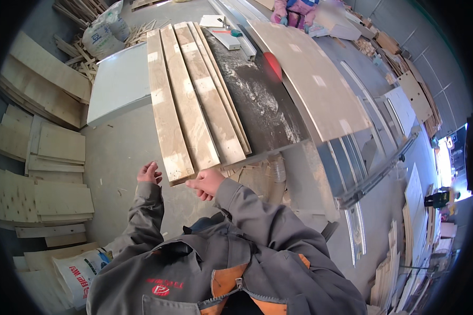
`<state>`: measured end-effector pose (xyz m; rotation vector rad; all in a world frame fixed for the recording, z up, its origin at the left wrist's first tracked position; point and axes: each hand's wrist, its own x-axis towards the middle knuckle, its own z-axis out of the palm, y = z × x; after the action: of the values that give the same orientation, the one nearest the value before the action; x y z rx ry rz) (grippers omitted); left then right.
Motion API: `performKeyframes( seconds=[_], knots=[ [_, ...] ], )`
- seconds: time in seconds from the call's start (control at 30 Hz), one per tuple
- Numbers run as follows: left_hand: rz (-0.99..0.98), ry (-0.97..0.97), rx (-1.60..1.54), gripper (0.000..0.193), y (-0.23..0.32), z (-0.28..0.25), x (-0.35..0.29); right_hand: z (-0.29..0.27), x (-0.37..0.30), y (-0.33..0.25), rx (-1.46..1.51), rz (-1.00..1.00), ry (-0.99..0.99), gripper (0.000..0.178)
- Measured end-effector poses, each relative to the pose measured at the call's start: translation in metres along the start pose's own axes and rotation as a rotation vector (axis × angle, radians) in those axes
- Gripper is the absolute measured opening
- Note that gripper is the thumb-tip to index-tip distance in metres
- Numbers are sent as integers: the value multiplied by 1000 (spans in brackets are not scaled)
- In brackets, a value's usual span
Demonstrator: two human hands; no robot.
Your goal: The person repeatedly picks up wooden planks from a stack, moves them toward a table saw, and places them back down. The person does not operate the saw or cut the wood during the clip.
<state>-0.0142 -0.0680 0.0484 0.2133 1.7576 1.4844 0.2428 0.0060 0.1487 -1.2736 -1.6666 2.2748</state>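
Several long plywood strips (176, 105) lie side by side, lengthwise away from me, on a dark, sawdust-streaked machine table (268, 113). At the near end of the leftmost strips is my right hand (207, 184), its fingers curled and the thumb and forefinger closed at the strip's end edge. How far the fingers reach under the wood is hidden. Just left of that same end, my left hand (150, 172) is held in the air, apart from the wood. Its fingers are loosely bent, with nothing seen in them.
A red rounded guard (272, 67) rises beside a wide plywood sheet (315, 79) on the right. Beyond the strips, a teal-and-black tool (234, 32) lies on a white block. Plywood stacks (60, 144) line the left side. Another person (297, 13) is at the far end.
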Motion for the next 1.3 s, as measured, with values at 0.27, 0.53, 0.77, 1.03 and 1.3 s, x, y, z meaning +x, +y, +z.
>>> performKeyframes(
  seconds=[0.27, 0.53, 0.77, 1.03, 1.3],
  knots=[
    [5, 32, 119, 39, -10, 10, -7, -68, -145, 200, 568, 0, 401, 21],
    [451, -37, 178, 46, 21, 72, -7, -70, -295, 354, 960, 180, 1174, 20],
    [671, -443, 441, 36, 8, 188, -97, -40, -295, 382, 862, 230, 1136, 22],
    [872, -1223, 776, 36, -87, 223, -224, -43, -289, 401, 618, 277, 1034, 26],
    [344, -1136, 1233, 42, -203, 154, -128, -64, -295, 427, 542, 283, 1102, 26]
  ],
)
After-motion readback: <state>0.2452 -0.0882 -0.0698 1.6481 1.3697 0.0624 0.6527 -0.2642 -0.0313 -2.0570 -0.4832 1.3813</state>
